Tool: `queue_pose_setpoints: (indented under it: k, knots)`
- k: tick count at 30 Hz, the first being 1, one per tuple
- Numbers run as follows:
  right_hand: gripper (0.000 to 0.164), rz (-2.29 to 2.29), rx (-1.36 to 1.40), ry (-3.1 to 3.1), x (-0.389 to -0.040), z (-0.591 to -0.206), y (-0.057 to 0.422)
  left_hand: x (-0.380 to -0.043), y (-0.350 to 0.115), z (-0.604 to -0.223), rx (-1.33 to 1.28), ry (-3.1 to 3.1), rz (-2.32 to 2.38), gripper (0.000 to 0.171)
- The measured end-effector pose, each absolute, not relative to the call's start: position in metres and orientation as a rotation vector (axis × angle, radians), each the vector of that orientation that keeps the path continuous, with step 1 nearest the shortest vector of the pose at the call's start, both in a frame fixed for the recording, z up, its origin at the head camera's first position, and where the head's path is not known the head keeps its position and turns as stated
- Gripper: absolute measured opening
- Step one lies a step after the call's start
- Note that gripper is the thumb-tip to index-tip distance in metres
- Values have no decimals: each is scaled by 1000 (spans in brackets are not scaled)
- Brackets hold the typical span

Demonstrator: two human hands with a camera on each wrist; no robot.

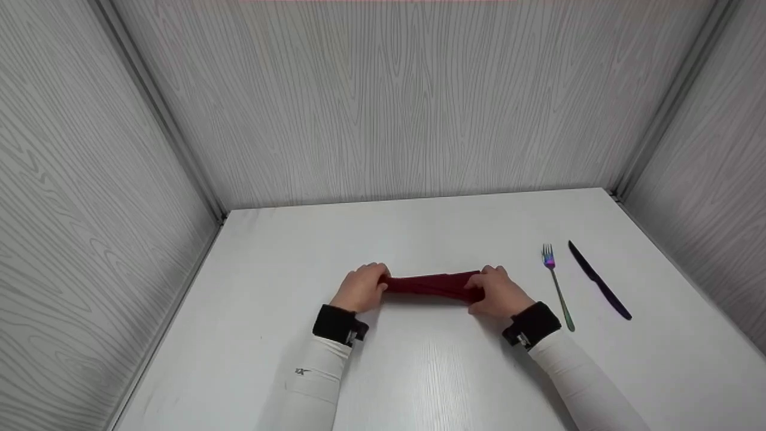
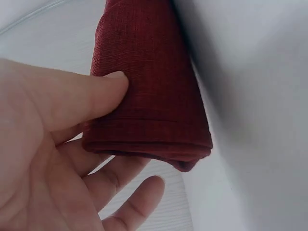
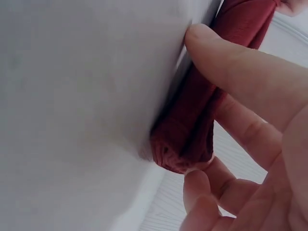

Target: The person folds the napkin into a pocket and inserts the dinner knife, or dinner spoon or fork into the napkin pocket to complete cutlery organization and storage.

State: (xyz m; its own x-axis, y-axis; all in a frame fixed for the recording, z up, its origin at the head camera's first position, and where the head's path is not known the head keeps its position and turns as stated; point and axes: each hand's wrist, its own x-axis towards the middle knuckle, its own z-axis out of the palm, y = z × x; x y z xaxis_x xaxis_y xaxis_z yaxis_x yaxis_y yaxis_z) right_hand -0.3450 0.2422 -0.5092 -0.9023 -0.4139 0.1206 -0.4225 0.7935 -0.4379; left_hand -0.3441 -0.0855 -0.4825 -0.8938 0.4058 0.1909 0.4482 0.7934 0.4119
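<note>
A dark red cloth napkin, folded into a long narrow strip, lies crosswise between both hands, low over the white table. My left hand pinches its left end. In the left wrist view the thumb presses on the flat folded cloth, with the other fingers behind it and stacked layers at the end. My right hand holds the opposite end. The right wrist view shows the thumb along the near side of the rolled cloth and fingers behind it, with coiled layers at its end.
To the right of my right hand, a rainbow-tinted fork lies on the table, tines pointing away. Beside it, further right, rests a dark knife at a slant. Grey wood-grain panels enclose the back and both sides.
</note>
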Motion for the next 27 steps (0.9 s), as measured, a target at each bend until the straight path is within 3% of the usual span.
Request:
queue_pose_setpoints:
  k: [8, 14, 23, 27]
  knots:
    - [14, 685, 712, -2847, -352, -508, 246, -345, -94, -474, -598, -2865, -956, 13]
    - [6, 1120, 641, -2791, -357, -497, 257, -347, -102, -469, -494, -2750, -1242, 15]
    - [17, 2071, 322, -2606, -361, -494, 262, -352, -104, -477, -302, -2697, -1600, 16]
    - [23, 2238, 107, -2578, -362, -501, 261, -355, -100, -488, -133, -2744, -1725, 19]
